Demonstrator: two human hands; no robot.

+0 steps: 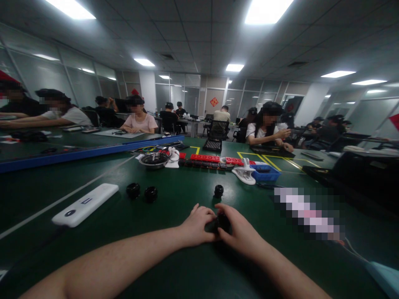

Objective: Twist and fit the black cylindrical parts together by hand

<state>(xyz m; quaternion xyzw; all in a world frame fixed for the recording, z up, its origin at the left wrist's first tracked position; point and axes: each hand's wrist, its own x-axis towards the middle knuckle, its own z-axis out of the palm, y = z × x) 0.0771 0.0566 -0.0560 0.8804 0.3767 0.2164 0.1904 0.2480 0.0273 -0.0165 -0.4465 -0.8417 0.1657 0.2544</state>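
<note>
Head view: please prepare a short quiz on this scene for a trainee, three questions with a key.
1. Choose: the white device lies on which side of the left hand? A: left; B: right.
2. True or false: the right hand has its fingers around a black part.
3. Fill in: the colour of the bin is ____.

Key: 1. A; 2. true; 3. blue.

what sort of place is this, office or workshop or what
It looks like a shared workroom for hands-on tasks, perhaps a workshop set up in an office. A long green table carries a blue bin, other people sit at tables, and glass partitions stand behind.
</note>
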